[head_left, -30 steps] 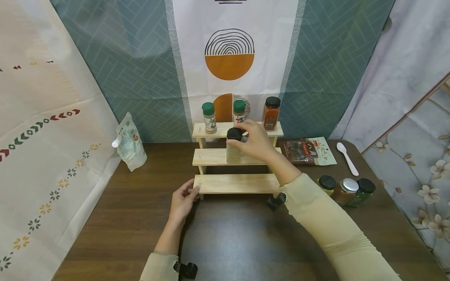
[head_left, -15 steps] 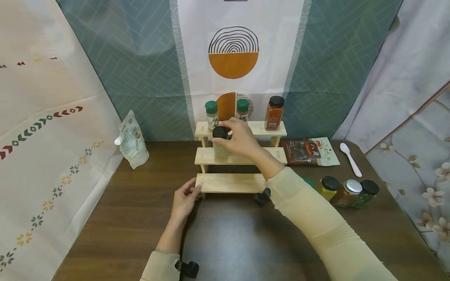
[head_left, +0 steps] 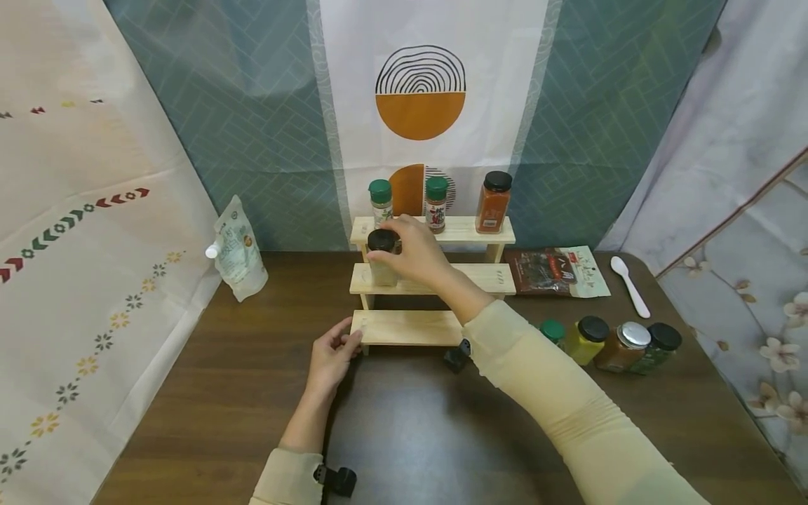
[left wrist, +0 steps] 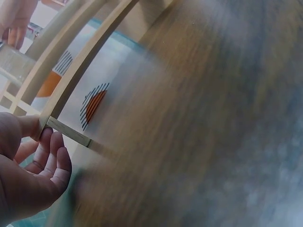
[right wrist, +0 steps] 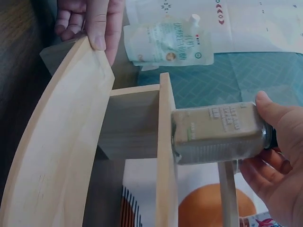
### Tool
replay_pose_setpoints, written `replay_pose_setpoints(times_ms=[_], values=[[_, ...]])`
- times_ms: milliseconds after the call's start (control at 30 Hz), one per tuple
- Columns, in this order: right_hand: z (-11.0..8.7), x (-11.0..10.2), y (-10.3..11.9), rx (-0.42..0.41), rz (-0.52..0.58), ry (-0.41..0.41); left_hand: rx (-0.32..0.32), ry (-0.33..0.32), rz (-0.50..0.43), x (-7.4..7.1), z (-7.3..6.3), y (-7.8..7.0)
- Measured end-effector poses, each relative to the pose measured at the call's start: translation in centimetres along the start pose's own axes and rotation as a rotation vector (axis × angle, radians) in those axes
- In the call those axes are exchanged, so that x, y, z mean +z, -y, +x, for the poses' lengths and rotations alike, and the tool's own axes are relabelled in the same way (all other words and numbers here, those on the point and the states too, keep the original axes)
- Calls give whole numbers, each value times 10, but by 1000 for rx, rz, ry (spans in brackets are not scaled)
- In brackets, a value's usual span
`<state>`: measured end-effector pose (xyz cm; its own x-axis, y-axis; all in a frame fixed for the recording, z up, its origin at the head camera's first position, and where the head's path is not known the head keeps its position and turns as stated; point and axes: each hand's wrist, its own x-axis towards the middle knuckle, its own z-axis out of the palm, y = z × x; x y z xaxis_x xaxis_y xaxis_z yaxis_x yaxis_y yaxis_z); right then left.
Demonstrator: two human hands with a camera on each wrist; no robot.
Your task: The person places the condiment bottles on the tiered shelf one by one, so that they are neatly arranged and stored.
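Observation:
My right hand (head_left: 419,254) grips a square spice jar (right wrist: 220,130) near its black cap (head_left: 381,240). Pale powder fills the jar, whose base meets the left end of the middle step of a three-step wooden rack (head_left: 435,279). At the rack's lowest step, my left hand (head_left: 331,356) pinches the left front corner, thumb on top; the left wrist view shows its fingers (left wrist: 49,158) curled below the board. On the top step stand two green-capped shakers, one a red-labelled shaker (head_left: 435,205), and a black-capped jar of orange-red powder (head_left: 493,202). The left shaker (head_left: 381,200) is partly covered by my right hand.
A white spouted pouch (head_left: 240,252) lies left of the rack. To the right are a brown spice packet (head_left: 549,272), a white spoon (head_left: 630,286) and several jars, among them a yellow jar (head_left: 587,342) and a silver-lidded jar (head_left: 625,347). A patterned cloth (head_left: 265,140) hangs behind.
My right hand has moved left along the middle step with the powder jar, from near its centre to its left end. The left hand keeps its grip on the rack corner.

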<state>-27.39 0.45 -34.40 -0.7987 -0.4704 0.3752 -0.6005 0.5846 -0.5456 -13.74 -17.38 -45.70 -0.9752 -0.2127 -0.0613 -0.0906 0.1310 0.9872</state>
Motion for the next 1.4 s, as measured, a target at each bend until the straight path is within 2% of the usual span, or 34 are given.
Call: replay_pose_setpoints(times_ms=[133, 233, 400, 533, 667, 1000, 1233, 1400], values=[[1, 1, -1, -4, 3, 1, -6, -10, 6, 0, 3, 3], [-3, 2, -3, 31, -13, 0, -11, -10, -7, 1, 9, 13], [-16, -2, -9, 100, 12, -25, -18, -17, -32, 3, 18, 35], [-30, -11, -15, 102, 38, -24, 1, -28, -35, 3, 20, 40], [-45, -19, -22, 98, 49, -7, -2, -29, -29, 3, 21, 40], [-79, -34, -37, 75, 73, -22, -21, -18, -18, 0, 21, 40], [-99, -43, -47, 35, 54, -53, -20, 18, -20, -1, 2, 1], [-110, -52, -55, 26, 64, -65, -34, 6, -17, 0, 7, 10]])
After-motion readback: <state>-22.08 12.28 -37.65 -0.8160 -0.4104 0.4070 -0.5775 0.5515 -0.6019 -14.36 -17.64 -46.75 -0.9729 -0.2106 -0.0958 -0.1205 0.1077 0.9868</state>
